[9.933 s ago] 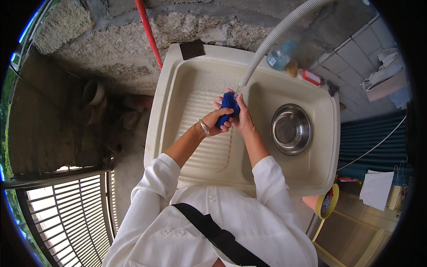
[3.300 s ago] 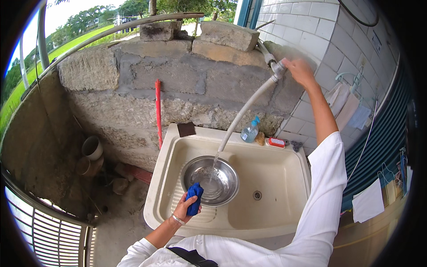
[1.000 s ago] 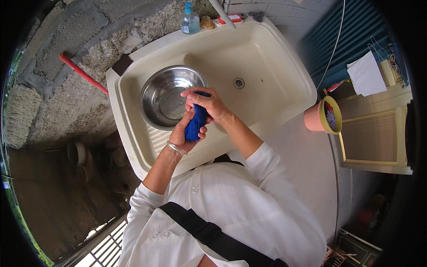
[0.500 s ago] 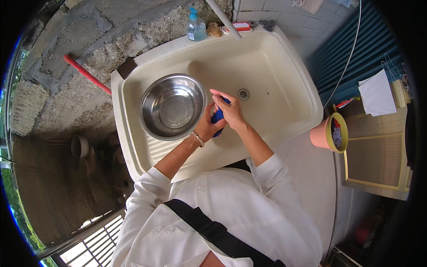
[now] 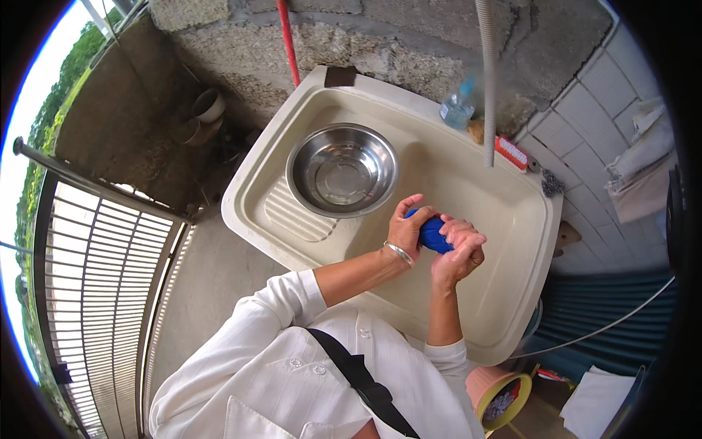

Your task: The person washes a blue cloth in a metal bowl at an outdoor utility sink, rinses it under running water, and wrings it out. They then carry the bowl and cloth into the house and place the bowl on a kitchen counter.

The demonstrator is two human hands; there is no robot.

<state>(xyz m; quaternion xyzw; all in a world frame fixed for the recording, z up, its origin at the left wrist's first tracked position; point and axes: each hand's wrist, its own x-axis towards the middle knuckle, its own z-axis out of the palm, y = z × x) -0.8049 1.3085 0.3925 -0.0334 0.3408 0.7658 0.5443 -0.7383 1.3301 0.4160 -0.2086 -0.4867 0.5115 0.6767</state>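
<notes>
Both of my hands are over the cream sink (image 5: 504, 293), just beyond the near right side of a steel bowl (image 5: 342, 186). Between them is a bunched-up blue cloth (image 5: 433, 235). My left hand (image 5: 404, 231), with a silver bangle at the wrist, wraps its left end. The fingers of my right hand (image 5: 459, 252) are curled around the other end. Parts of the cloth are covered by my fingers. The shiny bowl stands upright by the ribbed drainboard (image 5: 298, 211), and neither hand touches it. The sink's drain is out of sight.
Along the sink's back rim stand a blue pump bottle (image 5: 457, 111), a red-and-white brush (image 5: 511, 153) and a dark scrubber (image 5: 551, 183). A grey corrugated hose (image 5: 486, 80) hangs over the basin. At lower right is a pink-and-yellow bucket (image 5: 491, 391); a barred gate (image 5: 102, 293) is at left.
The view has swung, so the sink sits turned and the gate shows more. My hands, still holding the blue cloth, have changed from palms nearly together to gripping its two ends.
</notes>
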